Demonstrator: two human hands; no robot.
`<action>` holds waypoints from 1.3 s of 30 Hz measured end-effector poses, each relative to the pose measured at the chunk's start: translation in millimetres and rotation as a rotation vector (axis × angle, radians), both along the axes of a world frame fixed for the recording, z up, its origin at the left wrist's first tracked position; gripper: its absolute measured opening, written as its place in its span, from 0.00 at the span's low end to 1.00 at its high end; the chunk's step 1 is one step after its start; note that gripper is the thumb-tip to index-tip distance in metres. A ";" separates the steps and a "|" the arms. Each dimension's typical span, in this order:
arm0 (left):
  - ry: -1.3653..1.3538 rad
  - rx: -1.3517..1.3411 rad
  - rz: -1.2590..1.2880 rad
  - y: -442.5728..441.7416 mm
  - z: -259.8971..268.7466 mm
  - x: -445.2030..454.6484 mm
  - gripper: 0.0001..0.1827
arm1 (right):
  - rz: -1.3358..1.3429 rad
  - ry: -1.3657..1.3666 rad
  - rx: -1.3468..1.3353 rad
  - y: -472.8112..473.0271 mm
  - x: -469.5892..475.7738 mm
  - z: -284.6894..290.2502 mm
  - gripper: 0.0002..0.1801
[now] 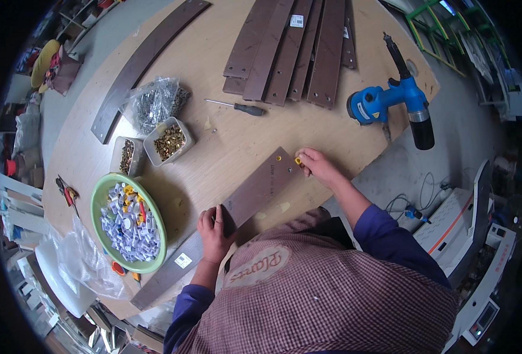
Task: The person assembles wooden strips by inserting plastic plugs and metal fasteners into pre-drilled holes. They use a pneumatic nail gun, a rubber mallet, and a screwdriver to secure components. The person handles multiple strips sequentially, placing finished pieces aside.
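A long dark brown board (252, 192) lies slantwise across the table in front of me. My left hand (214, 232) rests on its middle, fingers spread over the far edge. Between the thumb and fingers of my right hand (315, 164) is a small yellow plastic piece (298, 161), just off the board's right end. Two holes are near that end; a yellow piece (278, 158) shows at one, and the other hole (290, 170) looks metal-lined. A green basin (96, 217) holds many white pieces and some yellow ones.
Brown boards (283, 57) are stacked at the back, with another board (141, 66) at far left. A screwdriver (248, 109), a blue rivet-nut tool (389, 101), a tub of brass-coloured inserts (170, 140), a smaller tub (126, 155), a bag of metal parts (157, 101) and pliers (69, 193) lie around.
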State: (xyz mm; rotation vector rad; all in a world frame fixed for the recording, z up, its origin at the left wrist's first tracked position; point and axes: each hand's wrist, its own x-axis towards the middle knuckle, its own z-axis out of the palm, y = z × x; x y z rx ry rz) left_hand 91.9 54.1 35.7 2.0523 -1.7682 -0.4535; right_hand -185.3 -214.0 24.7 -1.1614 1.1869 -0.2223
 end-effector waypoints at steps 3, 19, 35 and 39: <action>-0.039 -0.004 0.003 -1.1 1.8 4.1 0.59 | 0.031 -0.036 -0.256 4.2 4.2 -5.0 0.07; -0.040 0.086 0.058 -28.1 19.7 3.9 0.55 | 0.080 -0.118 -0.071 34.7 29.1 20.8 0.06; -0.090 0.033 0.044 -5.9 40.7 15.3 0.55 | -0.047 -0.431 0.135 54.2 33.3 26.7 0.06; -0.091 0.026 0.035 -3.6 34.9 16.1 0.55 | -0.154 -0.357 0.004 50.6 32.7 19.8 0.08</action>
